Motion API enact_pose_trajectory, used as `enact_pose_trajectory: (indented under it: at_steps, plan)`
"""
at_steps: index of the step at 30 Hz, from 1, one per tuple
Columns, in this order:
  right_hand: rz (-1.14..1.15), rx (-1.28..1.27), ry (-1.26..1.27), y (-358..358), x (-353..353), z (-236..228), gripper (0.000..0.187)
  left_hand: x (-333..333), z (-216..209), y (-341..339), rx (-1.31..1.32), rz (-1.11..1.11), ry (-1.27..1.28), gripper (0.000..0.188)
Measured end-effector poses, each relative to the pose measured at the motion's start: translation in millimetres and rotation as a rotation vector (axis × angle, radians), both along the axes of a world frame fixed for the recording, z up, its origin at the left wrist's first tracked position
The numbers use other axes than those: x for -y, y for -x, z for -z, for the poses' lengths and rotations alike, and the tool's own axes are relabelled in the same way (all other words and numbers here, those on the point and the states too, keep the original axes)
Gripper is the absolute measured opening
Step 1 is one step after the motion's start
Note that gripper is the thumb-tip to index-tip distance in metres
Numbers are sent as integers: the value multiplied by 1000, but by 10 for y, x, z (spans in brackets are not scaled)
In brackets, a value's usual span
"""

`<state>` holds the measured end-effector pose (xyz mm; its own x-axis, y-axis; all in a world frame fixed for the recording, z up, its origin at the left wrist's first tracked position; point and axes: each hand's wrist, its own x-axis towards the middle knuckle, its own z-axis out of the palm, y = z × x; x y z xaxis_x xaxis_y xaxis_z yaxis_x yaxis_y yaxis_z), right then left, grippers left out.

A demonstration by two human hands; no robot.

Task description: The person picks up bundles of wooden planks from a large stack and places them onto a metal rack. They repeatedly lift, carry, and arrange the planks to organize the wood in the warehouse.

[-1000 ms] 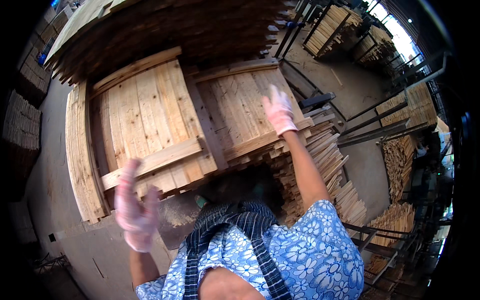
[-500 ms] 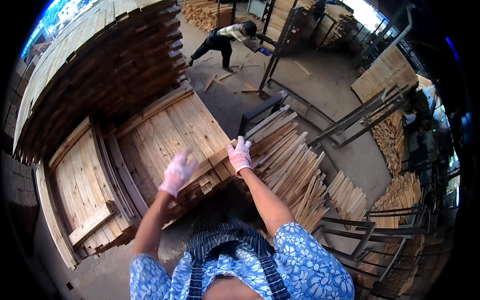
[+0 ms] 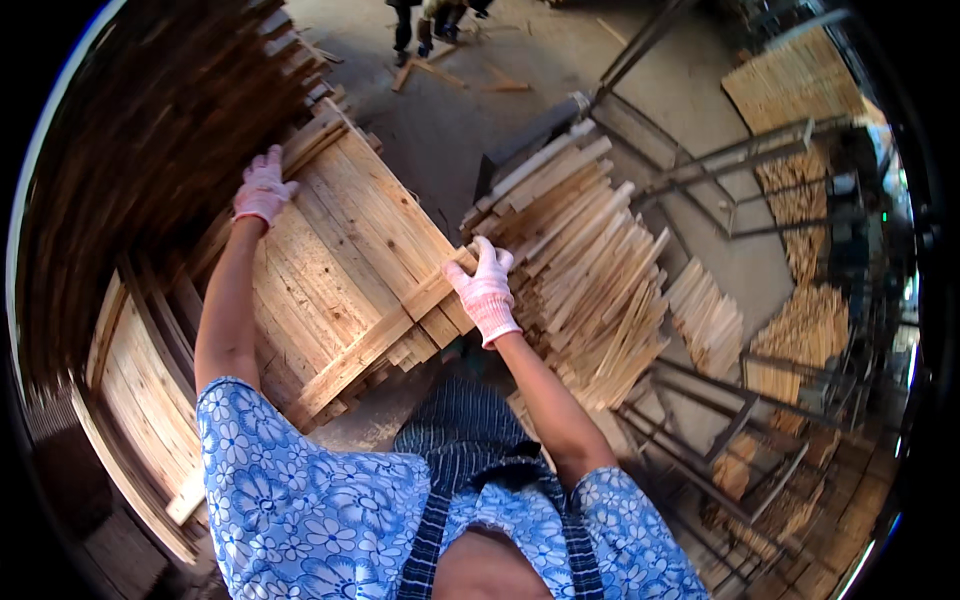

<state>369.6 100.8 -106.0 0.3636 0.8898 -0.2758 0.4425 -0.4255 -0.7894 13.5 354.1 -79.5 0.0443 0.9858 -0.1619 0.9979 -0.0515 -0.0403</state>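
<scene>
Two crosspieces, one near batten [image 3: 362,353] and one far batten [image 3: 314,141], already lie across one plank stack [image 3: 338,235] before the person, the left hand [image 3: 264,187] resting spread at the far one, the right hand [image 3: 486,288] gripping the near one's right end, though what remains I cannot tell.

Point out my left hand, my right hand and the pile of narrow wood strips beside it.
Left hand [image 3: 264,190]: head view, on the back of the glove.
Right hand [image 3: 486,292]: head view, on the back of the glove.
Pile of narrow wood strips [image 3: 590,270]: head view, around its middle.
</scene>
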Motion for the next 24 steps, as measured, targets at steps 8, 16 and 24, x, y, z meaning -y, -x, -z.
enact_pose_trajectory:
  at_steps: [8,16,24]
  plan:
    - [-5,26,44,30,-36,100,72,-445,71,223,81,106,158,76]
    - [32,-363,-145,-376,151,113,63,-295,-62,178,-130,66,5,75]
    - [685,-664,330,-1589,1683,1007,52,2014,-959,-2668,823,863,57,59]
